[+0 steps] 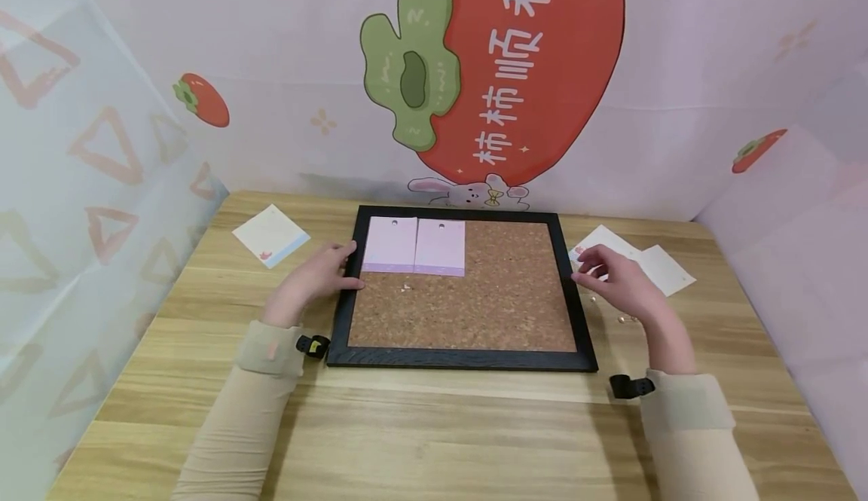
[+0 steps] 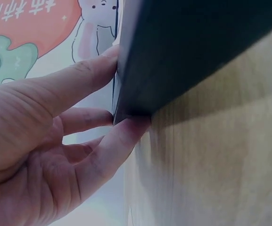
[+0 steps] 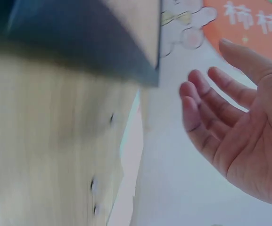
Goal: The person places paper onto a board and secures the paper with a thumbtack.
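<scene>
A corkboard (image 1: 502,305) in a black frame lies on the wooden table. Two pale purple notes hang side by side in its upper left, the left note (image 1: 390,245) and the right note (image 1: 440,248), each with a pin near its top. My left hand (image 1: 315,279) grips the board's left edge, the thumb on the frame and fingertips at its underside in the left wrist view. My right hand (image 1: 620,279), fingers loosely bent and holding nothing, hovers beside the right edge; in the right wrist view it stands apart from the frame. A small clear pin (image 1: 406,287) is on the cork.
A cream note (image 1: 271,236) with a blue strip lies left of the board. Two more notes, one (image 1: 606,239) partly under the other (image 1: 666,270) and behind my right hand, lie to the right. Several small pins (image 1: 621,320) are scattered there. A printed cloth wall (image 1: 291,132) closes the back.
</scene>
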Available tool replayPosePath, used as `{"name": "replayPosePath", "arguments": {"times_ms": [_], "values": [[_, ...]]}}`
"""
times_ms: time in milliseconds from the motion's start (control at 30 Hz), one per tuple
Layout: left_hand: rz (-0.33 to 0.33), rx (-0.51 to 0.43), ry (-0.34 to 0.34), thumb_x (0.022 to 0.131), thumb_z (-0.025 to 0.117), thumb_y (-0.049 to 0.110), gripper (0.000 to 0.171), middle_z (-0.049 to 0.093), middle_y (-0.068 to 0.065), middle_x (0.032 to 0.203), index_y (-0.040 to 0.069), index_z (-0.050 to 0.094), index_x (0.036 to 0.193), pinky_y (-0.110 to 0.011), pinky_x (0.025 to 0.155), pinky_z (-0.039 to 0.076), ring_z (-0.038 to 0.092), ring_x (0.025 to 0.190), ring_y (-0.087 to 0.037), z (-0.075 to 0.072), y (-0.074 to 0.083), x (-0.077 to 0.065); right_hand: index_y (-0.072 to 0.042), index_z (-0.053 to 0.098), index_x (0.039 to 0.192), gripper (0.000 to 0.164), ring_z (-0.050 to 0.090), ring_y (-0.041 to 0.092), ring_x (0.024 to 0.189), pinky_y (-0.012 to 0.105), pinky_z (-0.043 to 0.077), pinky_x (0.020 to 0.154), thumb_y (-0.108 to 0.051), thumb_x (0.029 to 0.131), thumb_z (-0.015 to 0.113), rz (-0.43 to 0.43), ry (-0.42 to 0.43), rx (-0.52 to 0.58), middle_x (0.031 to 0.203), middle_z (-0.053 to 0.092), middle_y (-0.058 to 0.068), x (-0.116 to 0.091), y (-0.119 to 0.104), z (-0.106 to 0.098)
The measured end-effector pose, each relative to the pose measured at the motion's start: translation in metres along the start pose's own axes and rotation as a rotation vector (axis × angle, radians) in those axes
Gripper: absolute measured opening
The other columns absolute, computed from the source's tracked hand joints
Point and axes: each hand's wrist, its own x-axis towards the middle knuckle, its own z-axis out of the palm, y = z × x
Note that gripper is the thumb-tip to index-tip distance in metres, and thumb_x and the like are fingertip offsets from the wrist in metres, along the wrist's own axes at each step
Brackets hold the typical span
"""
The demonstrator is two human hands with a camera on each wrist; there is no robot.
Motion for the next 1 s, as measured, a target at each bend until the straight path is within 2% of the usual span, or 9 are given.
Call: {"name": "replayPosePath", "arguments": {"times_ms": [233, 400, 533, 700, 900, 1000], "values": [[0.004, 0.001, 0.008, 0.094, 0.070, 0.028, 0.084, 0.033, -0.038, 0.152, -0.004, 0.024, 0.156, -0.060, 0.111, 0.039, 0.046, 0.133, -0.049, -0.001, -0.001, -0.001, 0.006, 0.054, 0.124, 0.045, 0.064, 0.032, 0.095, 0.029, 0.048, 0.074, -0.029, 0.097, 0.066, 0.101, 0.009, -0.057, 0.106, 0.067, 0.020, 0.006, 0.029, -0.014], [0.020, -0.002, 0.003, 0.094, 0.070, 0.029, 0.083, 0.032, -0.039, 0.151, -0.004, 0.024, 0.156, -0.060, 0.111, 0.039, 0.045, 0.133, -0.050, -0.001, -0.002, -0.001, 0.011, 0.048, 0.133, 0.056, 0.062, 0.043, 0.103, 0.046, 0.051, 0.081, -0.031, 0.098, 0.063, 0.184, 0.000, -0.107, 0.114, 0.061, 0.029, 0.009, 0.045, -0.024], [0.026, -0.026, -0.005, 0.094, 0.070, 0.030, 0.084, 0.031, -0.038, 0.152, -0.003, 0.023, 0.156, -0.060, 0.110, 0.040, 0.046, 0.132, -0.050, -0.001, -0.002, -0.002, 0.013, 0.042, 0.138, 0.063, 0.056, 0.049, 0.109, 0.058, 0.046, 0.089, -0.032, 0.099, 0.062, 0.248, -0.005, -0.135, 0.122, 0.055, 0.035, 0.012, 0.056, -0.029], [0.030, -0.042, -0.011, 0.095, 0.069, 0.030, 0.085, 0.030, -0.037, 0.153, -0.003, 0.021, 0.157, -0.060, 0.109, 0.041, 0.047, 0.132, -0.049, -0.001, -0.003, -0.003, 0.016, 0.038, 0.139, 0.067, 0.049, 0.052, 0.114, 0.063, 0.041, 0.096, -0.031, 0.097, 0.063, 0.305, 0.005, -0.152, 0.128, 0.049, 0.039, 0.020, 0.071, -0.026], [0.036, -0.041, -0.011, 0.094, 0.070, 0.029, 0.086, 0.030, -0.038, 0.152, -0.004, 0.022, 0.156, -0.060, 0.111, 0.038, 0.045, 0.133, -0.050, -0.001, -0.005, -0.002, 0.019, 0.034, 0.141, 0.074, 0.032, 0.056, 0.130, 0.067, 0.032, 0.107, -0.030, 0.094, 0.065, 0.376, 0.024, -0.197, 0.138, 0.036, 0.044, 0.029, 0.086, -0.017], [0.034, -0.047, -0.012, 0.094, 0.071, 0.028, 0.086, 0.030, -0.038, 0.152, -0.005, 0.022, 0.156, -0.059, 0.112, 0.037, 0.045, 0.134, -0.049, -0.001, -0.006, -0.001, 0.019, 0.032, 0.142, 0.078, 0.031, 0.057, 0.131, 0.067, 0.031, 0.109, -0.034, 0.094, 0.064, 0.419, 0.040, -0.204, 0.140, 0.032, 0.046, 0.031, 0.090, -0.012]]}}
